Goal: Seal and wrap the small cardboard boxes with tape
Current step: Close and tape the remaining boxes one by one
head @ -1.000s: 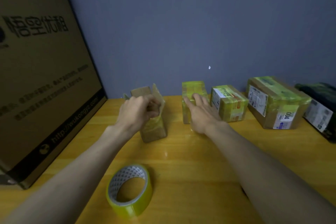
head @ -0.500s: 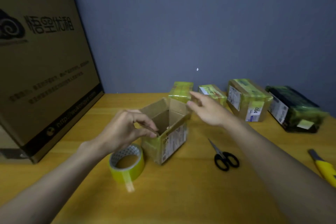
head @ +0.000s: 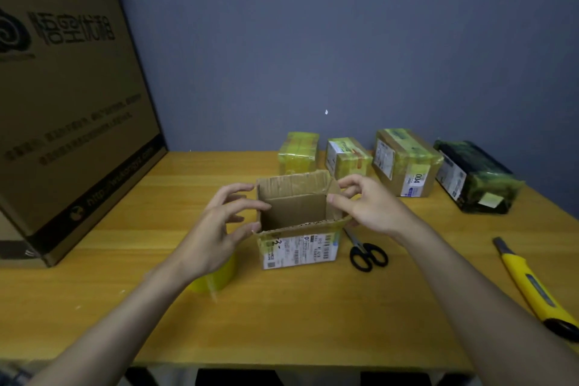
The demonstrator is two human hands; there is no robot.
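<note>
An open small cardboard box (head: 297, 247) with a white shipping label on its front stands upright in the middle of the wooden table (head: 282, 323), its flaps up. My left hand (head: 219, 229) holds the box's left side, thumb at the front left corner and index finger over the rim. My right hand (head: 369, 208) pinches the right rim, thumb on the inside and fingers curled outside. A roll of yellow tape (head: 216, 279) lies just left of the box, mostly hidden beneath my left hand.
Three tape-wrapped boxes (head: 347, 157) and a dark wrapped parcel (head: 473, 175) line the back wall. Black scissors (head: 366, 255) lie right of the open box, a yellow utility knife (head: 529, 285) at the right edge. A large cardboard carton (head: 72, 103) leans at the left.
The open box has been brought toward me and turned label-front. My right hand came off the wrapped box at the back and took the open box's right rim.
</note>
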